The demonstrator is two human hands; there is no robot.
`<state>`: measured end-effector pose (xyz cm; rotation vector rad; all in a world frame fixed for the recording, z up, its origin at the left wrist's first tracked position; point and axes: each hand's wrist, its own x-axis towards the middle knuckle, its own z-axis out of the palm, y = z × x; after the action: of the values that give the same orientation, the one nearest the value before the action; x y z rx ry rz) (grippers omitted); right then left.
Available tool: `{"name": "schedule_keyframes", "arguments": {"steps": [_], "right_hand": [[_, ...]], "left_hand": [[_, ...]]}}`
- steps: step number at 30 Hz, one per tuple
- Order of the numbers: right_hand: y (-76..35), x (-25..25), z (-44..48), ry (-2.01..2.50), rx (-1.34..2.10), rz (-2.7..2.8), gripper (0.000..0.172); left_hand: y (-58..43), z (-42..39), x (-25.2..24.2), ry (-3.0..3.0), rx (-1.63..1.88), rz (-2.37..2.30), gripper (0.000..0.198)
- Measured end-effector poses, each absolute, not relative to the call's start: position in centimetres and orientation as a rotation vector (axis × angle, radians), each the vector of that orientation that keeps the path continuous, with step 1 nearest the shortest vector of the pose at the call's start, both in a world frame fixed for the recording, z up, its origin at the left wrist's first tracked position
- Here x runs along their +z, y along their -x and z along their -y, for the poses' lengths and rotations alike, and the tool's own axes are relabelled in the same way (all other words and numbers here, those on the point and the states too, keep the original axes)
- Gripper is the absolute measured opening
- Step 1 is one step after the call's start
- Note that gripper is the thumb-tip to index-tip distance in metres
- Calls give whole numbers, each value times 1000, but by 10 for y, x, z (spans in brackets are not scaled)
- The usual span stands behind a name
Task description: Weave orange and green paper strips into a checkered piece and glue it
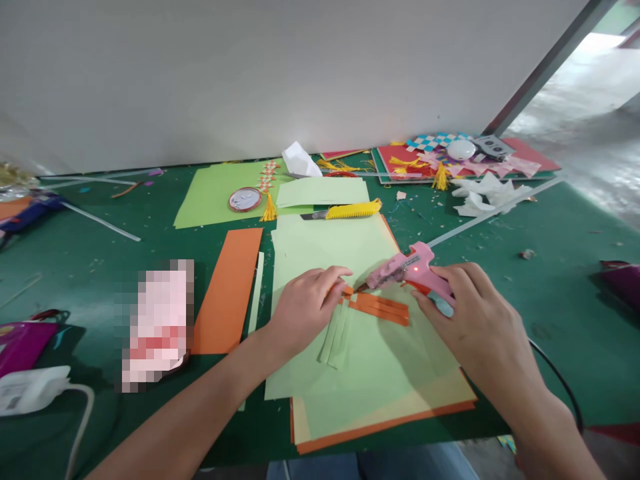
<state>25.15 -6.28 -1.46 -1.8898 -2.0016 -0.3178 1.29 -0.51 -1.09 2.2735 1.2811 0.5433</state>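
My right hand (475, 320) is wrapped round the handle of a pink hot glue gun (400, 269), and a long glue stick (470, 222) sticks out of its back. The gun's nozzle meets the woven paper strips beside my left fingertips. My left hand (313, 303) pinches the upper left end of these strips. Orange strips (383, 309) fan out to the right, and pale green strips (336, 333) hang down toward me. Under them lies a stack of pale green paper (300, 247) with orange sheets at its bottom edge.
A yellow utility knife (353, 209) lies across the stack's top, blade out. Left are an orange paper strip (227, 290), a roll of tape (245, 199) and a blurred pink object (159, 320). Crumpled tissue (493, 195) and red folders (535, 159) lie back right. A black cable (560, 377) runs beside my right forearm.
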Motion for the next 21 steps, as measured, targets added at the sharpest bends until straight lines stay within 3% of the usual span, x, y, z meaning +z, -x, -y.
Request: {"name": "schedule_keyframes", "arguments": {"steps": [11, 16, 21], "right_hand": [[-250, -12, 64, 1905, -372, 2001, 28], [-250, -10, 66, 1894, -383, 2004, 30], [-250, -10, 67, 1888, -396, 1993, 30]], "left_hand": [[-12, 5, -12, -2269, 545, -1247, 21], [-10, 4, -9, -2344, 470, -1153, 40], [-11, 4, -9, -2334, 488, -1171, 37]]}}
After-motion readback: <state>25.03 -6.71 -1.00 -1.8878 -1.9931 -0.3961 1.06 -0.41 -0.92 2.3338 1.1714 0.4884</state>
